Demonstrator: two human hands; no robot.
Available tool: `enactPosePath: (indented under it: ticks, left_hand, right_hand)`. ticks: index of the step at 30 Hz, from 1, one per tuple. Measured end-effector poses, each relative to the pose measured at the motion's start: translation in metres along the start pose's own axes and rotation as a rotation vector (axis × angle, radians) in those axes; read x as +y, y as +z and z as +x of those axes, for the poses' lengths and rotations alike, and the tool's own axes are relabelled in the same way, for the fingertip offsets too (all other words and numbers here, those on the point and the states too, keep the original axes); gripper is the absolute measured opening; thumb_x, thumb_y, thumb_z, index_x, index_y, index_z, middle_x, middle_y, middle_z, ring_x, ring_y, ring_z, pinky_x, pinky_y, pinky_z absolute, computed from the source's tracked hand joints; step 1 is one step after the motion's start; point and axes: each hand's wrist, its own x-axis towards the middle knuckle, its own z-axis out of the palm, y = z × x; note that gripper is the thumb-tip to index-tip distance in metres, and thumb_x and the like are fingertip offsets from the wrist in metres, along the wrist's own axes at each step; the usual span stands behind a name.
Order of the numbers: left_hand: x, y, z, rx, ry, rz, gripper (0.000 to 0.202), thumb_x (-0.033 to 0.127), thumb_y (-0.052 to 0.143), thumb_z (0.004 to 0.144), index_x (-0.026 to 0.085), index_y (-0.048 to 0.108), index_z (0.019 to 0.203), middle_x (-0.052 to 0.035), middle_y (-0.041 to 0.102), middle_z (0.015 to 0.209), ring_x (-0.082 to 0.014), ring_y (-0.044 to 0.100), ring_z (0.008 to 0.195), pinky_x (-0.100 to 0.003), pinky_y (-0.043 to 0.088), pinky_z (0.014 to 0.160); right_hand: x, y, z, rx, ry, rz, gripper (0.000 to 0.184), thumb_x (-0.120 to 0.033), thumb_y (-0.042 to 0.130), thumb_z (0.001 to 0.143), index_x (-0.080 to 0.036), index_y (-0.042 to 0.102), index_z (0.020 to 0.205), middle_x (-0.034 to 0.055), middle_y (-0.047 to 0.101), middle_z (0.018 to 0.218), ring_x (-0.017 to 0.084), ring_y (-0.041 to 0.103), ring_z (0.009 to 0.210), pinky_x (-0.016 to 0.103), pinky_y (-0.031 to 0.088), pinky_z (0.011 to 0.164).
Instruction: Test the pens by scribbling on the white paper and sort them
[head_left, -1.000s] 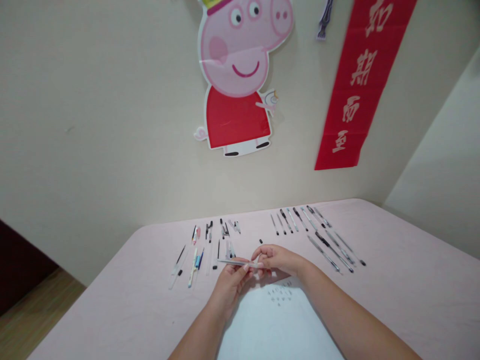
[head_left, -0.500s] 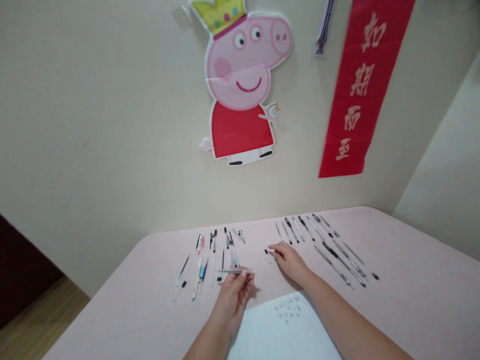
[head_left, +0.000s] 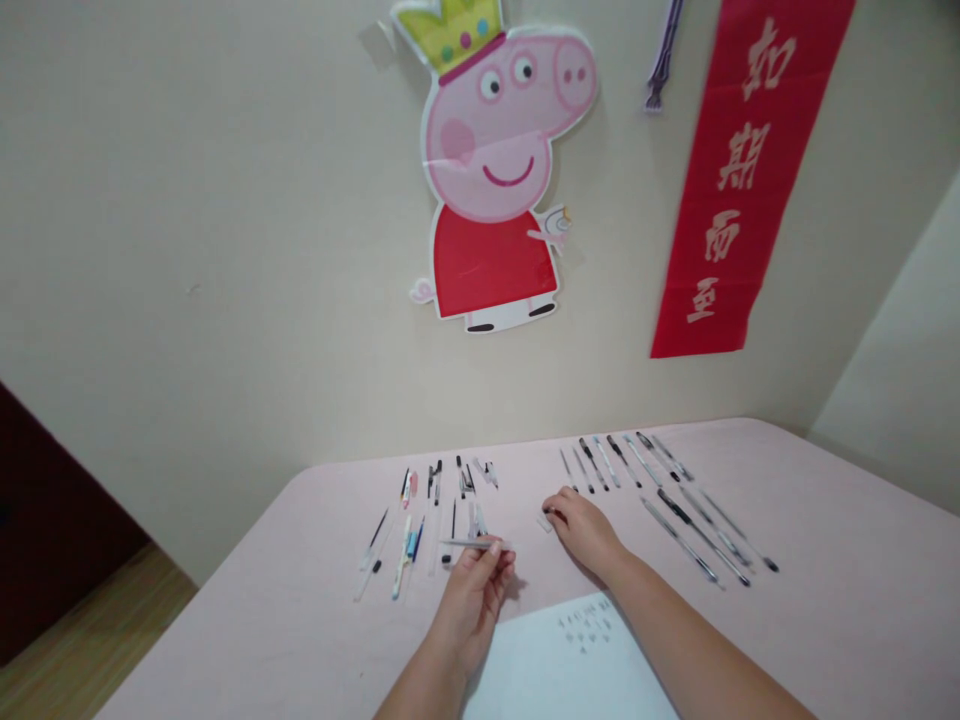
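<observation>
My left hand (head_left: 474, 592) pinches a thin clear pen barrel (head_left: 469, 543) and holds it level just above the pink table (head_left: 825, 600). My right hand (head_left: 583, 524) rests on the table further back, its fingertips closed over a small black piece (head_left: 550, 511) beside a small clear pen cap (head_left: 543, 522). A group of taken-apart pens and pen parts (head_left: 420, 520) lies left of my left hand. A row of whole black and clear pens (head_left: 660, 490) lies right of my right hand.
A white sheet of paper (head_left: 570, 660) with small marks lies at the near table edge between my forearms. A cartoon pig cutout (head_left: 499, 170) and a red banner (head_left: 742, 170) hang on the wall behind. Wooden floor (head_left: 67, 660) shows at lower left.
My right hand let go of the barrel's end and reached back to the small parts on the table. My left hand kept holding the barrel. The view tilted down and left a little.
</observation>
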Motion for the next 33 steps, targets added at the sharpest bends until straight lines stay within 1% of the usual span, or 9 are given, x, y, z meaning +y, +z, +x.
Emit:
enactPosePath:
  ticks: [3,7,12,14,17,19,21,24,33]
  left_hand:
    - [0.001,0.000,0.000,-0.010,-0.005,-0.003,0.014,0.001,0.055,0.085,0.011,0.062,0.079,-0.0038,0.067,0.071,-0.0093,0.066,0.065,-0.017,0.056,0.063]
    - [0.002,0.002,0.000,0.001,-0.006,-0.002,0.014,0.000,0.055,0.085,0.011,0.062,0.078,-0.0037,0.067,0.070,-0.0092,0.067,0.065,-0.016,0.056,0.062]
    - [0.001,0.000,0.003,-0.006,-0.001,-0.001,0.014,0.000,0.055,0.084,0.011,0.062,0.077,-0.0036,0.067,0.070,-0.0091,0.067,0.063,-0.016,0.057,0.061]
    - [0.000,-0.001,0.004,-0.011,0.001,-0.003,0.015,-0.001,0.055,0.084,0.010,0.062,0.077,-0.0036,0.067,0.070,-0.0091,0.067,0.063,-0.016,0.057,0.062]
    - [0.001,0.000,0.004,-0.004,0.006,-0.003,0.017,-0.002,0.053,0.085,0.010,0.061,0.077,-0.0038,0.067,0.069,-0.0089,0.067,0.063,-0.016,0.057,0.062]
    - [0.001,0.001,0.004,0.010,0.008,-0.002,0.018,-0.002,0.051,0.086,0.010,0.061,0.077,-0.0043,0.068,0.069,-0.0087,0.067,0.063,-0.016,0.057,0.062]
    - [0.002,0.002,0.003,0.031,0.014,-0.002,0.019,-0.001,0.050,0.086,0.010,0.061,0.077,-0.0046,0.068,0.069,-0.0084,0.067,0.063,-0.016,0.057,0.063]
    - [0.001,0.003,0.004,0.052,0.029,-0.004,0.018,-0.001,0.051,0.086,0.011,0.061,0.077,-0.0045,0.068,0.069,-0.0080,0.067,0.064,-0.015,0.056,0.064]
    - [0.002,0.002,0.003,0.035,0.033,-0.012,0.016,-0.001,0.052,0.086,0.010,0.062,0.077,-0.0054,0.068,0.070,-0.0091,0.067,0.064,-0.016,0.057,0.063]
  right_hand:
    - [0.004,0.002,0.001,0.041,-0.006,0.076,0.020,-0.014,0.049,0.083,-0.018,0.067,0.091,0.0070,0.062,0.092,0.019,0.058,0.086,0.029,0.040,0.077]
    - [0.008,0.005,0.001,0.088,-0.039,0.298,0.020,-0.013,0.050,0.078,-0.017,0.064,0.092,0.0061,0.065,0.088,0.017,0.057,0.076,0.030,0.044,0.073]
    - [-0.001,0.005,-0.002,0.159,-0.072,0.532,0.022,-0.016,0.049,0.073,-0.017,0.067,0.087,0.0051,0.065,0.083,0.015,0.056,0.067,0.028,0.044,0.064]
    - [-0.009,0.004,-0.004,0.108,-0.048,0.645,0.021,-0.019,0.052,0.073,-0.017,0.067,0.086,0.0048,0.065,0.082,0.013,0.055,0.063,0.026,0.044,0.059]
    - [-0.023,0.002,-0.008,-0.061,0.023,0.891,0.020,-0.023,0.056,0.073,-0.018,0.064,0.091,0.0017,0.064,0.075,0.012,0.054,0.057,0.023,0.042,0.052]
    - [-0.030,0.001,-0.010,-0.148,0.048,1.011,0.016,-0.025,0.061,0.071,-0.018,0.061,0.086,-0.0003,0.062,0.070,0.011,0.053,0.056,0.021,0.041,0.049]
    - [-0.034,0.000,-0.011,-0.205,0.066,1.076,0.017,-0.028,0.067,0.068,-0.018,0.058,0.080,-0.0016,0.062,0.067,0.009,0.052,0.052,0.020,0.040,0.048]
    - [-0.036,0.000,-0.011,-0.249,0.095,1.105,0.023,-0.032,0.071,0.066,-0.017,0.057,0.077,-0.0015,0.064,0.066,0.008,0.050,0.047,0.020,0.039,0.046]
    - [-0.040,0.000,-0.013,-0.258,0.103,1.133,0.026,-0.035,0.074,0.066,-0.017,0.059,0.077,-0.0013,0.065,0.065,0.007,0.053,0.047,0.021,0.041,0.048]
